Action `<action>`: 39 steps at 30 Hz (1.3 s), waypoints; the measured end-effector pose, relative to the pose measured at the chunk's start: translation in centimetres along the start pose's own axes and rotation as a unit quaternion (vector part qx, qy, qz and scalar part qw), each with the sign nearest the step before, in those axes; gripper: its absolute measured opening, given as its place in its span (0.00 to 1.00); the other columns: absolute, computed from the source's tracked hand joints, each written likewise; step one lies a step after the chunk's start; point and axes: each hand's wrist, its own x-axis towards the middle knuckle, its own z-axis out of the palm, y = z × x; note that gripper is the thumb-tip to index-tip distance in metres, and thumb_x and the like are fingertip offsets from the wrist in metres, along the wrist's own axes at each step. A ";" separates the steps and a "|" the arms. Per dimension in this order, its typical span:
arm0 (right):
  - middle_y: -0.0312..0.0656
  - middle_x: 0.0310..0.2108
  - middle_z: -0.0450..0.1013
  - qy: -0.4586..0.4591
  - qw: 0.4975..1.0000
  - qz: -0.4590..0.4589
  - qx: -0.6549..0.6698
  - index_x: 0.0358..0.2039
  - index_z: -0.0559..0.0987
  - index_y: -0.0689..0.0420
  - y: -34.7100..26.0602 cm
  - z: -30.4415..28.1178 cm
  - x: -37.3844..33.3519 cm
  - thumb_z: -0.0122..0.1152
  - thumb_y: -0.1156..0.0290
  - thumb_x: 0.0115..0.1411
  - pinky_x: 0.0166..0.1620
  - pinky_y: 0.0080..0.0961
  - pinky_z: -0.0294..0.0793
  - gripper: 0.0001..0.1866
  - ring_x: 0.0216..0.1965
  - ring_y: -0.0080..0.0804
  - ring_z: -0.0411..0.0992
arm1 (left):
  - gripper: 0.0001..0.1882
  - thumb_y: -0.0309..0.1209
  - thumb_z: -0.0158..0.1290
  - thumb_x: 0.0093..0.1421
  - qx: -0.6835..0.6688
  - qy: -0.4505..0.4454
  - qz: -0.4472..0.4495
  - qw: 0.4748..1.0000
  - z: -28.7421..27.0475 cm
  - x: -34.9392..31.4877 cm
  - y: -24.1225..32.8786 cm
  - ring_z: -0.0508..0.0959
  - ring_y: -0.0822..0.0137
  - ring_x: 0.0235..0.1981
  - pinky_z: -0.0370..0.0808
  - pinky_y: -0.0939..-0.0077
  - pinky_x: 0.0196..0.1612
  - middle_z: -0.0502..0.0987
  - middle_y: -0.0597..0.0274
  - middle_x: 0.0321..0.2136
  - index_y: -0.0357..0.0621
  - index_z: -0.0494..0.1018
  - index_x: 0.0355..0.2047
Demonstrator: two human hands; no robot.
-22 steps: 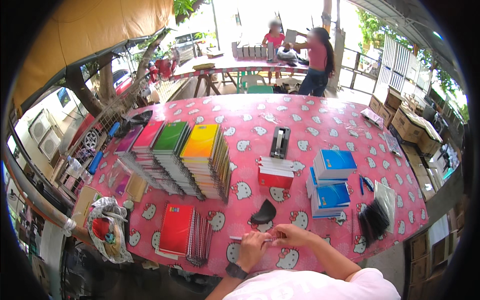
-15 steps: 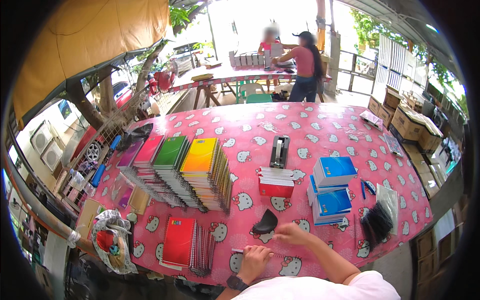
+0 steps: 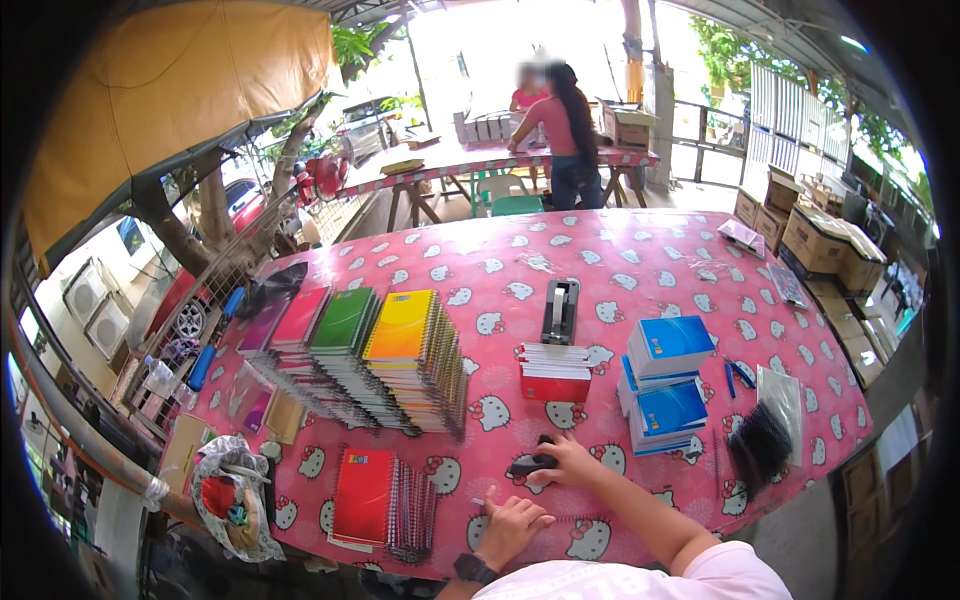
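Note:
My right hand (image 3: 566, 461) is closed around a dark, half-round object (image 3: 524, 466) on the pink table; its exact kind is unclear. Just below and left of it, my left hand (image 3: 512, 527) lies low on the table with fingers stretched apart. A thin coil (image 3: 580, 518) runs out to the right from under that hand, and a small whitish tip shows by its index finger. What lies beneath the palm is hidden. Left of my hands stands a stack of red spiral notebooks (image 3: 364, 497). Ahead is a red-covered stack of small pads (image 3: 554, 387).
Taller notebook stacks with yellow (image 3: 402, 325), green (image 3: 342, 318), pink and purple covers stand at left. A tape dispenser (image 3: 561, 310) sits mid-table. To the right are blue-covered pads (image 3: 671, 408), blue pens and black coils (image 3: 757, 445). Two people work at a far table.
My right hand has moved left and taken hold of the dark half-round object. My left hand has stretched its fingers. At the far table, the standing person has turned and leaned left.

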 end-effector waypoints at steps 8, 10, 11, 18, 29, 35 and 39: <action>0.44 0.53 0.70 -0.152 0.829 0.058 0.535 0.43 0.79 0.59 -1.3 -2.5 -8.7 0.62 0.57 0.56 0.57 0.34 0.62 0.20 0.54 0.33 0.66 | 0.11 0.41 0.64 0.44 -0.001 0.051 -0.019 0.999 -0.6 -0.6 -2.8 0.73 0.69 0.40 0.48 0.44 0.59 0.76 0.75 0.27 0.56 0.78 0.26; 0.45 0.53 0.70 -0.123 0.896 0.086 0.418 0.42 0.79 0.59 -2.4 -2.3 -8.3 0.63 0.57 0.55 0.57 0.32 0.62 0.20 0.54 0.35 0.66 | 0.11 0.40 0.64 0.43 -0.005 0.038 -0.022 0.999 -0.9 -0.3 -3.0 0.73 0.69 0.40 0.49 0.45 0.59 0.76 0.74 0.27 0.55 0.78 0.27; 0.45 0.52 0.71 -0.105 0.918 0.091 0.373 0.42 0.80 0.58 -2.7 -2.3 -8.3 0.63 0.57 0.55 0.57 0.31 0.62 0.20 0.54 0.36 0.66 | 0.11 0.40 0.64 0.42 -0.004 0.033 -0.022 0.999 -1.2 -0.2 -3.1 0.73 0.69 0.40 0.49 0.45 0.59 0.76 0.74 0.27 0.55 0.78 0.27; 0.46 0.52 0.71 -0.073 0.971 0.073 0.215 0.41 0.80 0.61 -2.0 -1.4 -6.3 0.64 0.54 0.53 0.53 0.31 0.67 0.23 0.50 0.37 0.69 | 0.14 0.39 0.65 0.42 -0.021 0.024 -0.017 0.999 -2.0 -0.6 -2.6 0.74 0.68 0.39 0.52 0.49 0.59 0.77 0.72 0.28 0.53 0.79 0.30; 0.48 0.54 0.69 -0.152 0.872 0.013 0.465 0.40 0.83 0.55 -4.3 -2.5 -5.7 0.67 0.55 0.52 0.51 0.31 0.68 0.20 0.53 0.37 0.66 | 0.30 0.25 0.65 0.40 -0.102 0.073 -0.088 0.988 -3.1 -0.5 -2.7 0.74 0.58 0.42 0.66 0.57 0.54 0.78 0.63 0.35 0.46 0.73 0.47; 0.50 0.55 0.68 -0.106 0.929 0.034 0.354 0.41 0.82 0.56 -4.2 -2.2 -4.1 0.67 0.56 0.52 0.45 0.26 0.71 0.20 0.49 0.33 0.69 | 0.21 0.22 0.63 0.40 -0.014 0.134 -0.079 0.988 -5.4 -0.7 -2.6 0.73 0.55 0.45 0.70 0.63 0.51 0.74 0.57 0.44 0.46 0.77 0.39; 0.50 0.53 0.70 -0.111 0.954 0.015 0.279 0.41 0.82 0.55 -4.7 -1.2 -3.4 0.66 0.55 0.53 0.44 0.26 0.71 0.20 0.48 0.32 0.69 | 0.16 0.26 0.63 0.45 -0.037 0.105 -0.148 0.983 -4.9 -1.5 -4.0 0.73 0.55 0.45 0.71 0.64 0.49 0.74 0.59 0.44 0.45 0.76 0.36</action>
